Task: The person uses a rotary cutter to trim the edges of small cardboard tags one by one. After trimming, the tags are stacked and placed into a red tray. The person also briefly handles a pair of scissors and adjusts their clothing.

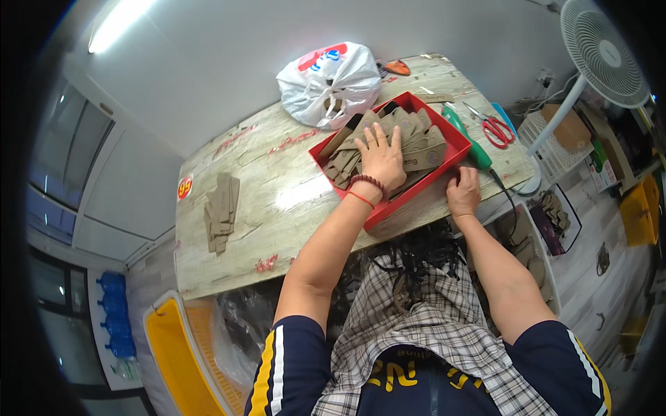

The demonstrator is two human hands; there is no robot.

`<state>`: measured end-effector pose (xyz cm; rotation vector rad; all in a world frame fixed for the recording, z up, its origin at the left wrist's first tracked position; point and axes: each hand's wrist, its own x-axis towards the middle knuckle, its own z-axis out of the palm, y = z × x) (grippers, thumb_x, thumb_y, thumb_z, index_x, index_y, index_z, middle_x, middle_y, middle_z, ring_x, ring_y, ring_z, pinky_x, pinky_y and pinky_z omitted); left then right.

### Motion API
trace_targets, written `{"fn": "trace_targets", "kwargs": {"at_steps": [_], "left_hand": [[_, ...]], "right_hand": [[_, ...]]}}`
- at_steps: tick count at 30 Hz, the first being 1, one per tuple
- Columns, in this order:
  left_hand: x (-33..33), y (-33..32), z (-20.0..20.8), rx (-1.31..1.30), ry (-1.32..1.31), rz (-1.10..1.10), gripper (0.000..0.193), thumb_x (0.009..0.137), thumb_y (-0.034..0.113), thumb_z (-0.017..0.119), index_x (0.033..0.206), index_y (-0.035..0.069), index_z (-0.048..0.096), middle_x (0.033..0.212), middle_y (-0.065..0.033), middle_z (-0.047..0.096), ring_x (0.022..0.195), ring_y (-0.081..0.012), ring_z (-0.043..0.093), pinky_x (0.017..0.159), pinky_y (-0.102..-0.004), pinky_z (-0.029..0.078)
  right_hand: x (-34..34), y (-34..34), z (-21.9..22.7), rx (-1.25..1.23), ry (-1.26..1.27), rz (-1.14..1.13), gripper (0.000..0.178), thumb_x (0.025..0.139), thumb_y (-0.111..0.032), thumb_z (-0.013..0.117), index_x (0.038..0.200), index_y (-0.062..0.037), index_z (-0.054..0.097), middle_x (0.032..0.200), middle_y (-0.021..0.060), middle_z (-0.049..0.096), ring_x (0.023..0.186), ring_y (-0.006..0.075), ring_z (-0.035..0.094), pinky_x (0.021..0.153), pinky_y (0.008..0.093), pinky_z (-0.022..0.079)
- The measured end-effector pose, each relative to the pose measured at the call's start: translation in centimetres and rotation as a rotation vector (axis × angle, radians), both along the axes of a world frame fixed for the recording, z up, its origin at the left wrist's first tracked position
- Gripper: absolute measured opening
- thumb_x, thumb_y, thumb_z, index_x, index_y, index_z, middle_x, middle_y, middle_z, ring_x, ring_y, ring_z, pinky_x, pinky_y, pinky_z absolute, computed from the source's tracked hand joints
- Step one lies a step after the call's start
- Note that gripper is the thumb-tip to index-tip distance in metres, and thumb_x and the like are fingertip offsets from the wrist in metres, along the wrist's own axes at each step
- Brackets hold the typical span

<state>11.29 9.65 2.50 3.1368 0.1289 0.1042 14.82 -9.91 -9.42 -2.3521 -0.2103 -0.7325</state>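
My left hand (383,158) lies with spread fingers on a heap of flat tan strap pieces (416,135) in a shallow red box (401,203). Some pieces bear print, and dark ends show near the box's far left corner. My right hand (463,192) rests by the table's near edge, just right of the box, with its fingers curled in. No object shows in it, though its palm is hidden. Beyond it lies a green-handled corded tool (477,154), alongside the box's right wall. A smaller stack of tan strap pieces (222,211) sits on the table's left part.
Red-handled scissors (497,132) lie at the table's (277,215) right side. At the back stands a tied white plastic bag (329,83). A white fan (603,52) stands to the right, and a yellow basket (184,353) is on the floor at left. The tool's cord (506,191) hangs over the edge.
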Motion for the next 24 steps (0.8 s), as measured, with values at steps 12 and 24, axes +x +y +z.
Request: {"fn": "trace_targets", "kwargs": {"at_steps": [12, 24], "left_hand": [[-11.9, 25.2, -3.0, 0.015, -0.85, 0.697, 0.078, 0.07, 0.04, 0.076, 0.13, 0.003, 0.044, 0.133, -0.0243, 0.039, 0.131, -0.039, 0.029, 0.105, -0.0558, 0.022], [-21.6, 40.9, -6.3, -1.663, -0.111, 1.03, 0.075, 0.09, 0.053, 0.05, 0.143, 0.002, 0.035, 0.146, -0.0106, 0.038, 0.133, -0.024, 0.036, 0.111, -0.0383, 0.025]], "right_hand": [[0.8, 0.2, -0.9, -0.09, -0.004, 0.07, 0.026, 0.078, -0.008, 0.057, 0.103, -0.0025, 0.056, 0.103, 0.0162, 0.054, 0.098, 0.0353, 0.053, 0.084, 0.0434, 0.044], [0.1, 0.5, 1.5, 0.06, -0.001, 0.047, 0.019, 0.071, -0.01, 0.057, 0.09, -0.0105, 0.057, 0.094, 0.0125, 0.054, 0.094, 0.0327, 0.054, 0.078, 0.0445, 0.046]]}}
